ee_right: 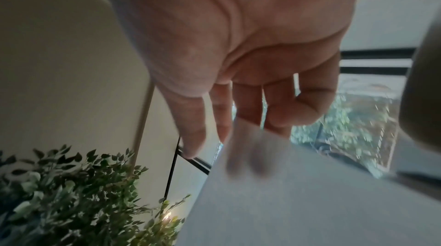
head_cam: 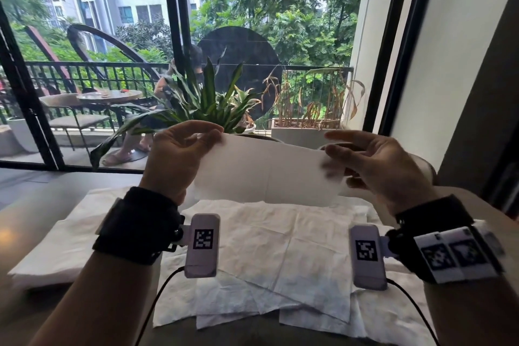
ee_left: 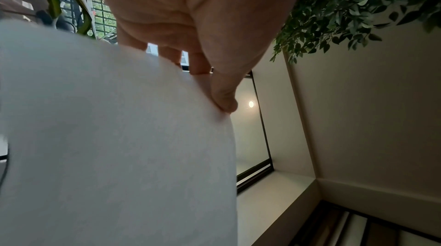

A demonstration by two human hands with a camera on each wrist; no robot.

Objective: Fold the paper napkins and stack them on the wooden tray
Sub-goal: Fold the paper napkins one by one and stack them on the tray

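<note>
A white paper napkin (head_cam: 266,171), folded to a wide strip, is held up in the air above the table. My left hand (head_cam: 216,132) pinches its upper left corner, the thumb (ee_left: 224,102) pressing the sheet (ee_left: 119,136) against the fingers behind it. My right hand (head_cam: 337,149) is at the napkin's right end. Its fingers lie fairly straight behind the sheet (ee_right: 310,203) and show through it, blurred. The right hand's thumb (ee_right: 190,146) stands clear of the paper's edge. Several unfolded napkins (head_cam: 280,247) lie spread below. I see no wooden tray.
A thick white pile of napkins (head_cam: 56,247) sits on the table's left side. A potted plant (head_cam: 213,104) stands just beyond the table against the window. A person sits at a table on the balcony outside. A dark wall (head_cam: 477,121) closes the right side.
</note>
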